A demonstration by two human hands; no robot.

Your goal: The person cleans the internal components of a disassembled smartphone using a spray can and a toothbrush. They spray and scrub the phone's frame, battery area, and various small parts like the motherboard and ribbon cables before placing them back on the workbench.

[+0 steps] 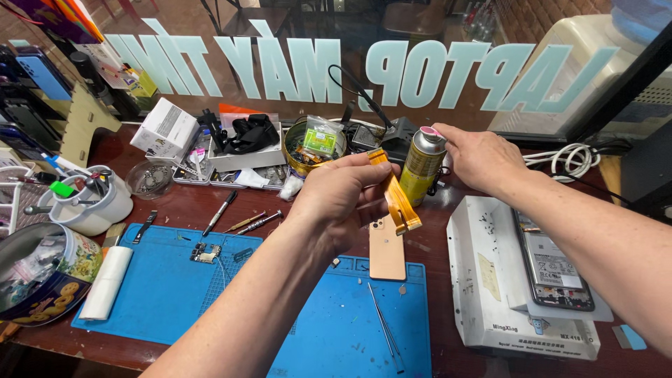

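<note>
My left hand [343, 192] pinching one orange strip [396, 199], my right hand [479, 155] closed on one spray can [421, 165], round tin [299, 155] holding small packets, white cup [105, 208] with tools.

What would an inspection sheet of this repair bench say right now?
Surface: blue mat on a dark red table.
Job's things: left hand holds an orange strip; right hand touches a spray can; peach phone back on the mat.
Clutter: tweezers, small circuit board, opened phone on a white box.
Fingers: bare, both busy.
Cables: white coil.
Surroundings: lettered window.
</note>
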